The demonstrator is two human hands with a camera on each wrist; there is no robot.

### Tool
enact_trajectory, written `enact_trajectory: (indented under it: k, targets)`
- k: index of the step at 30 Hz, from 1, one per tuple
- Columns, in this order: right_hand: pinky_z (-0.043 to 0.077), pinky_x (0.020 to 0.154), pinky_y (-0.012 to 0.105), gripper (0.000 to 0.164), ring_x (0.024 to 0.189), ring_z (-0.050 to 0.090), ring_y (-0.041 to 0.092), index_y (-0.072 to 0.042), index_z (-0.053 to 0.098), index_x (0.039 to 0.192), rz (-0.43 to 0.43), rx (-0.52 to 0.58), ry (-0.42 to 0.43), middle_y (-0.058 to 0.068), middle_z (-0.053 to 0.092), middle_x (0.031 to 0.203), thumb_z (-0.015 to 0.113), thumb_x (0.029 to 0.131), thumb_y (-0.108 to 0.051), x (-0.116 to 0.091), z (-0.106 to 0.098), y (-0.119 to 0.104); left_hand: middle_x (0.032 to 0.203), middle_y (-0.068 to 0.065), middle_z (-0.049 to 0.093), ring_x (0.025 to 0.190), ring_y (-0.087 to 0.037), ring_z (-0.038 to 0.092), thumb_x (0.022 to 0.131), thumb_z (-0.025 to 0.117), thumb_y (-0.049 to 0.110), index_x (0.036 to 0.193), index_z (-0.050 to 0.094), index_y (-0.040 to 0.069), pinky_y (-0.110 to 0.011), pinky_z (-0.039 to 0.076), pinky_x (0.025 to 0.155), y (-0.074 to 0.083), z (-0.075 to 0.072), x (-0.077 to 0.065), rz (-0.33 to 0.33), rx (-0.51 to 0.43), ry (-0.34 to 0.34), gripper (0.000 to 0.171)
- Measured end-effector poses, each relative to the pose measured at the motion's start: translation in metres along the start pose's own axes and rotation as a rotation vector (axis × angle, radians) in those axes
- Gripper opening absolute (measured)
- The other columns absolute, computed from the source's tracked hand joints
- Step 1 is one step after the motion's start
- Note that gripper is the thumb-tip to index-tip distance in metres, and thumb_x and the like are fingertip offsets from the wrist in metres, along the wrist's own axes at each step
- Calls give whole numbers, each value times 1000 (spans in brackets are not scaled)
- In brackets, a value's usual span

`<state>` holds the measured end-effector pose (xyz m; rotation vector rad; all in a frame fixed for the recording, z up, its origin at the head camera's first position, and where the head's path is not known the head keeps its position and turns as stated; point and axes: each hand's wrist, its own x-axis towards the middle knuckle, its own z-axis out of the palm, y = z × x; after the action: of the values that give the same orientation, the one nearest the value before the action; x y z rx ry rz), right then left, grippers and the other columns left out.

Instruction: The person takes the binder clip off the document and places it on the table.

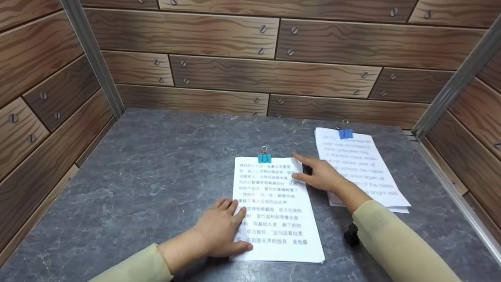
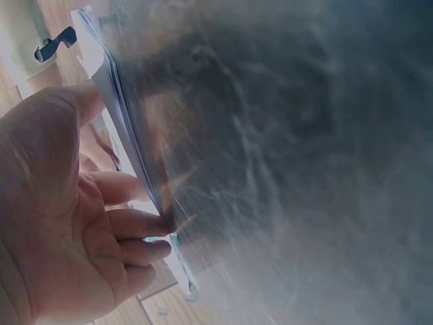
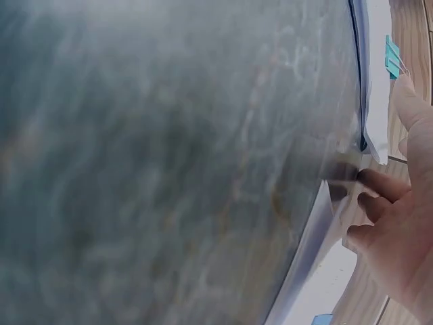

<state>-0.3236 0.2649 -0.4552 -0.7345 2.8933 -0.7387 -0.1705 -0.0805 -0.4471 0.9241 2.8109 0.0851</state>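
A stack of printed sheets [image 1: 274, 219] with Chinese text lies on the table, a teal binder clip [image 1: 264, 158] on its top edge. My left hand [image 1: 221, 229] rests along the stack's lower left edge, thumb and fingertips over the margin. In the left wrist view, the fingers line up along the side of the sheets [image 2: 122, 115]. At the upper right corner is my right hand [image 1: 323, 174], its index finger and thumb stretched toward the stack's edge. The right wrist view shows this thumb close to the teal clip [image 3: 392, 57], other fingers loosely bent.
To the right lies a second stack of sheets [image 1: 364, 168] with English text and a blue binder clip [image 1: 346, 134], partly under my right hand and forearm. Wood-patterned walls [image 1: 219, 74] with metal corner posts enclose the grey marbled table [image 1: 156, 164] at the back and sides.
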Motion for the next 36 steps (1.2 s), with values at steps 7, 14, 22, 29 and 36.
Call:
enact_trajectory:
  k: [7, 14, 22, 29, 36]
  targets:
    - [46, 112, 58, 64, 138, 56, 43, -9, 46, 161, 62, 240, 119, 23, 56, 152, 72, 103, -18, 2, 4, -4, 160, -26, 45, 152, -41, 40, 94, 58, 77, 158, 50, 4, -51, 27, 127, 1, 0, -1, 5, -7, 4, 97]
    - [52, 106, 49, 60, 133, 59, 38, -9, 46, 162, 119, 457, 200, 27, 57, 149, 66, 105, -8, 8, 1, -9, 161, -26, 44, 152, -40, 39, 95, 55, 78, 159, 49, 5, -51, 27, 127, 1, 0, 0, 6, 6, -1, 98]
    - [47, 111, 58, 70, 133, 59, 43, -5, 37, 165, 121, 277, 135, 29, 60, 145, 70, 103, -14, 8, 3, -10, 161, -25, 45, 152, -40, 39, 94, 56, 79, 159, 49, 6, -50, 28, 127, 1, 0, 1, -2, 1, -5, 98]
    - [43, 115, 58, 80, 136, 56, 41, -8, 29, 168, 109, 262, 49, 26, 57, 150, 73, 102, -18, 9, 2, -10, 160, -25, 46, 152, -40, 40, 94, 56, 79, 159, 50, 5, -51, 28, 126, 0, 0, 0, 2, 6, 4, 98]
    - [49, 106, 50, 83, 127, 63, 34, -9, 26, 169, 81, 365, -6, 24, 64, 142, 73, 103, -18, 9, 4, -15, 160, -25, 46, 152, -40, 40, 94, 57, 78, 158, 50, 5, -51, 28, 126, 0, 0, 0, -4, 7, 6, 98]
